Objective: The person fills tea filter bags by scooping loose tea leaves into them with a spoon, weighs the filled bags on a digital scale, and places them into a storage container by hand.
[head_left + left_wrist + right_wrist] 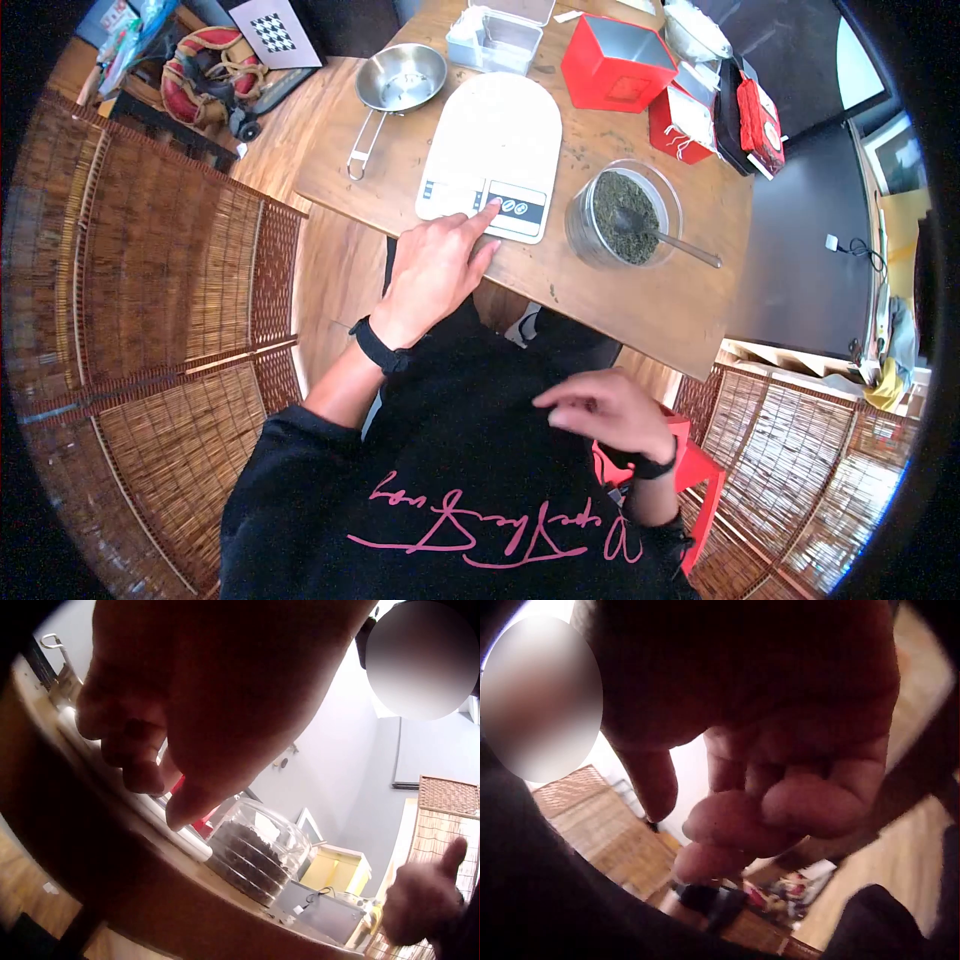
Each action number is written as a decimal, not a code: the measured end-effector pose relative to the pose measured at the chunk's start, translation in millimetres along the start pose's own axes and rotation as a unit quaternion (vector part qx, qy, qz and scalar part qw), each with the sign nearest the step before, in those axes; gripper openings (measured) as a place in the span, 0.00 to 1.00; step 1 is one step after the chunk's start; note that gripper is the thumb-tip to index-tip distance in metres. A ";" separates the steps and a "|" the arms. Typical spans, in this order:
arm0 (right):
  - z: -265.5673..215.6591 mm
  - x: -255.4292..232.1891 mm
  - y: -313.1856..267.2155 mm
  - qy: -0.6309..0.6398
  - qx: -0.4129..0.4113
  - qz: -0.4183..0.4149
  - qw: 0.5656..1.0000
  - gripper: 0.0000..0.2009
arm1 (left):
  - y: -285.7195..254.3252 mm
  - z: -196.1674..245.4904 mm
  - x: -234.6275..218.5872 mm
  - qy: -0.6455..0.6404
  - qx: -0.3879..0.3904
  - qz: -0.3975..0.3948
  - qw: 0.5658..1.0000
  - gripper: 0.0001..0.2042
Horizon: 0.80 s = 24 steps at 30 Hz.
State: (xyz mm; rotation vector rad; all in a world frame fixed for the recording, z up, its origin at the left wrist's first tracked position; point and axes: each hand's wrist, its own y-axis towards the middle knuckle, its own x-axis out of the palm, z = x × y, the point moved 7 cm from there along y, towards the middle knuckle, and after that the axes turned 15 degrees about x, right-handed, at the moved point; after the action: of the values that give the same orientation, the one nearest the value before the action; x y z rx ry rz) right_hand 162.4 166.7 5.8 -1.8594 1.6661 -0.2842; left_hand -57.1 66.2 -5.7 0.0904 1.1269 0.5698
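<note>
A white kitchen scale (495,125) lies on the wooden table with its button panel toward the person. My left hand (430,268) touches that panel with an extended index finger, the thumb held apart at the near edge. Right of the scale stands a clear jar (581,240) of dark green dried leaves (614,196), with a metal spoon (692,249) stuck in them. In the left wrist view, the jar (281,889) shows past the left thumb. My right hand (622,412) hovers before the torso, fingers loosely bent and holding nothing.
A steel pan (402,70) with a long handle sits left of the scale. Behind are a clear plastic box (495,45), a red box (610,75) and a smaller red box (678,125). Leaf crumbs dot the table (640,310). A red stool (705,475) stands beside the person.
</note>
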 end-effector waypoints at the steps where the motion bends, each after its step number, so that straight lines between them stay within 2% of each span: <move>1: 39.5 7.4 15.3 0.047 0.051 0.011 0.998 0.11 | -0.5 -0.4 1.3 -0.008 -0.012 -0.006 1.000 0.21; 3: 109.9 11.1 36.3 0.072 0.130 0.032 0.988 0.11 | -1.3 -0.4 2.3 -0.001 -0.012 -0.003 1.000 0.21; 4: 130.4 9.2 38.6 0.088 0.222 0.045 0.970 0.15 | -1.6 -0.4 2.5 0.007 -0.008 0.001 1.000 0.21; 5: 154.8 10.6 44.2 0.088 0.221 0.047 0.970 0.15 | -0.6 0.1 2.2 0.015 -0.005 0.007 1.000 0.21; 7: 229.8 13.8 55.4 0.185 0.258 0.107 0.942 0.18 | 2.9 2.0 2.1 0.026 0.002 0.010 1.000 0.20; 8: 248.6 19.3 58.8 0.205 0.272 0.112 0.934 0.20 | 2.8 3.1 1.8 0.035 0.007 0.009 0.999 0.20; 12: 271.9 25.1 70.3 0.241 0.292 0.099 0.920 0.21 | 6.1 -1.4 1.6 0.026 -0.021 -0.003 0.999 0.18; 15: 275.3 16.5 74.6 0.297 0.312 0.105 0.896 0.22 | 8.8 -4.7 -1.7 0.001 -0.044 0.020 0.999 0.17; 17: 275.8 15.4 78.2 0.293 0.305 0.090 0.902 0.23 | 11.5 -6.3 -13.6 -0.028 -0.042 0.108 0.993 0.17; 19: 270.0 11.6 76.1 0.305 0.314 0.083 0.895 0.23 | 18.1 -11.9 -21.8 -0.042 -0.056 0.108 0.992 0.19; 21: 272.8 13.7 76.1 0.320 0.323 0.075 0.888 0.23 | 26.7 -15.6 -33.9 -0.017 -0.001 0.126 0.992 0.19; 23: 280.3 12.0 81.7 0.322 0.296 0.070 0.897 0.24 | 38.0 -19.3 -45.9 -0.025 0.000 0.121 0.992 0.20; 24: 282.0 8.4 81.2 0.322 0.294 0.069 0.897 0.24 | 45.6 -16.3 -54.3 0.018 0.026 0.117 0.993 0.20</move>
State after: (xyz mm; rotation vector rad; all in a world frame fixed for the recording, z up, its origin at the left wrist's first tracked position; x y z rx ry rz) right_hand 249.9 242.0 -264.0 -1.2334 1.8213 -1.3001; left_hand -105.4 76.0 47.9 0.2616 1.1744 0.7523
